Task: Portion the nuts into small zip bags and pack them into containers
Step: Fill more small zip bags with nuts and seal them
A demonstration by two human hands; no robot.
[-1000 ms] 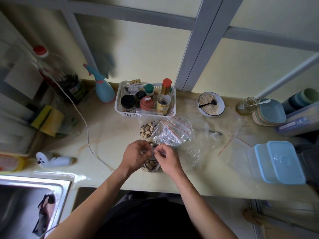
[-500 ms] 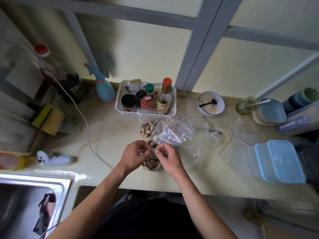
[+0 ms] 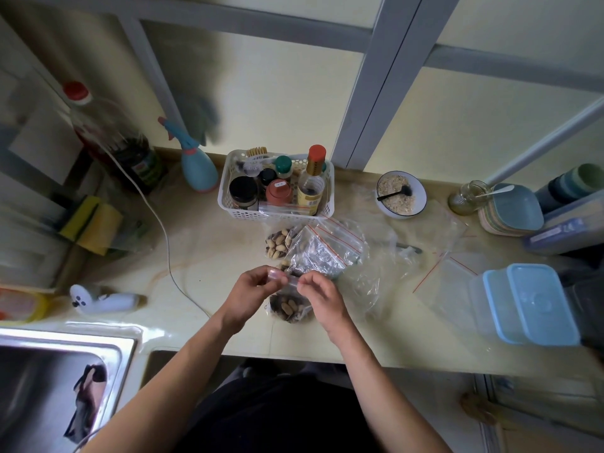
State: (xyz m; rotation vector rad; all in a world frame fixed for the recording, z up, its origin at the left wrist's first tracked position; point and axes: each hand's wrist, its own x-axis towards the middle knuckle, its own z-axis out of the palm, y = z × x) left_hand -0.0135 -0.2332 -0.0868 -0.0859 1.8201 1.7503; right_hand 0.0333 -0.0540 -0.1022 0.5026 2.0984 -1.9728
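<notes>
A small clear zip bag of shelled nuts (image 3: 289, 307) is hanging at the middle of the pale countertop's (image 3: 209, 243) front edge, its top strip being pinched at both ends. The left hand (image 3: 250, 294) is gripping the strip's left end between thumb and curled fingers, and the right hand (image 3: 318, 297) is pinching its right end, fingers bent round it. Just behind the hands, a pile of empty clear zip bags with red seal lines (image 3: 327, 250) is lying beside a loose heap of nuts in a clear bag (image 3: 277, 245). Behind these, at the back edge, a white perforated plastic basket (image 3: 322, 209) is holding bottles and jars. Right of it, a white bowl of oat flakes (image 3: 401, 194) is carrying a black spoon. Near the right front corner, a clear plastic container with a light blue lid (image 3: 529, 304) is sitting. At the left, a steel sink (image 3: 65, 348) is meeting the countertop.
</notes>
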